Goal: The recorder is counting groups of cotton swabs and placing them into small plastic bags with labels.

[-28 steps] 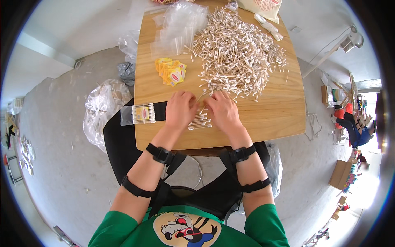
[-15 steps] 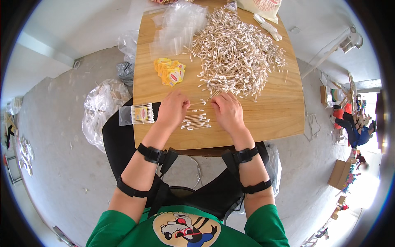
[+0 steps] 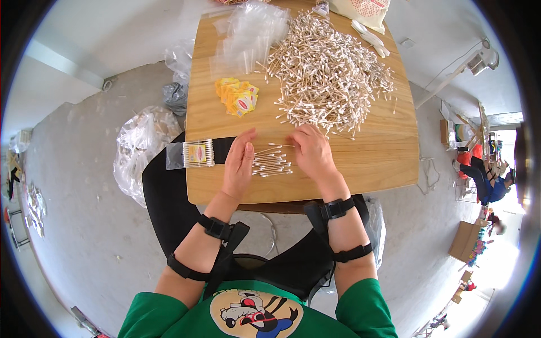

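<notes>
One clear plastic packet [image 3: 198,154] is filled, a white-tipped swab heap [image 3: 332,73] left loose; one thin swab [image 3: 280,145] is pinched by the right hand [image 3: 311,151], the left hand [image 3: 239,165] spread.

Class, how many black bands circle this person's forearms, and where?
4. Left forearm: one band near the wrist, another band nearer the elbow. Right forearm: a third band near the wrist, a fourth band nearer the elbow. None looks hidden.

The left hand [image 3: 239,164] faces inward, loosely uncurled; the right hand [image 3: 311,150] pinches.
</notes>
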A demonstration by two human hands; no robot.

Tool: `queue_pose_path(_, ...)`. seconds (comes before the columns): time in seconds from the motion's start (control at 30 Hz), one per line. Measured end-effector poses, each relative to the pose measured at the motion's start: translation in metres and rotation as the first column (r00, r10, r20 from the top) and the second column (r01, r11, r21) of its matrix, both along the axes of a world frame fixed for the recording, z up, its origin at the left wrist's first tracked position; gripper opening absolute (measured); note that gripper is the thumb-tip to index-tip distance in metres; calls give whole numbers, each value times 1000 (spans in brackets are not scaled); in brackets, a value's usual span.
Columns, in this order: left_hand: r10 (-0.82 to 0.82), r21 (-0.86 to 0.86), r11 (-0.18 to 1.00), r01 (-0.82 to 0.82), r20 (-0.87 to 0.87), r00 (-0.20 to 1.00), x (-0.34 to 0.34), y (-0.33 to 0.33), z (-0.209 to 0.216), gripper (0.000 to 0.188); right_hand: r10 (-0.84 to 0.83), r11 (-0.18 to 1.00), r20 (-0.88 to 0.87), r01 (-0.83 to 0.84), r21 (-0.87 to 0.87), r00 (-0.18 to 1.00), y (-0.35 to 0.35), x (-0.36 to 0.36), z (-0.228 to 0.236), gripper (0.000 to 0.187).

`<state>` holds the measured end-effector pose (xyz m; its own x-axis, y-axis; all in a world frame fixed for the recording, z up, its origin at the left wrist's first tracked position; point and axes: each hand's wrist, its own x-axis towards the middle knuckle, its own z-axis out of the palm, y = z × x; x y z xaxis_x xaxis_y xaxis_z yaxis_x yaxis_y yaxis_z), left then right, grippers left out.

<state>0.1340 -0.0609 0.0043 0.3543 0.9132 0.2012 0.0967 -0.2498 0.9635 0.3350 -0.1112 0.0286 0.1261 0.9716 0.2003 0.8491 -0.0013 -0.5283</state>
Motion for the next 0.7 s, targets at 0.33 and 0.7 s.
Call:
queue_pose_path(0.33, -209, 47, 974, 224, -218, 953, 9, 9, -1, 32, 52, 995, 173, -36, -92, 984, -9, 3, 12, 2)
queue_pose_path(0.7, -76, -330, 929, 167, 270, 960, 5, 7, -6, 44, 147, 989, 64, -146, -31, 987, 15, -30, 9, 6)
